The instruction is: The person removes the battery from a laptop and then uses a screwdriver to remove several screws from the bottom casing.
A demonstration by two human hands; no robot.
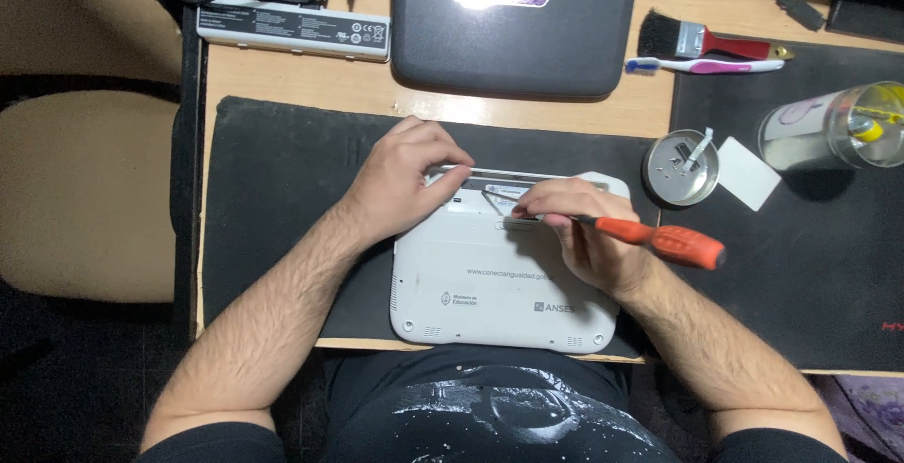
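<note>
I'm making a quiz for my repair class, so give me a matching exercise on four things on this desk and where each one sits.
Things:
1. screwdriver
2. white laptop
3. round metal tin
4. toothbrush

Places:
A. upside down on the black mat, under both hands
B. right of the white laptop, at the mat's edge
C. in the right hand
D. beside the paintbrush, at the back of the desk

Pairs: 1-C, 2-A, 3-B, 4-D

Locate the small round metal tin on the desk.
In the head view, the round metal tin sits right of the white laptop, beside a white card.
</note>
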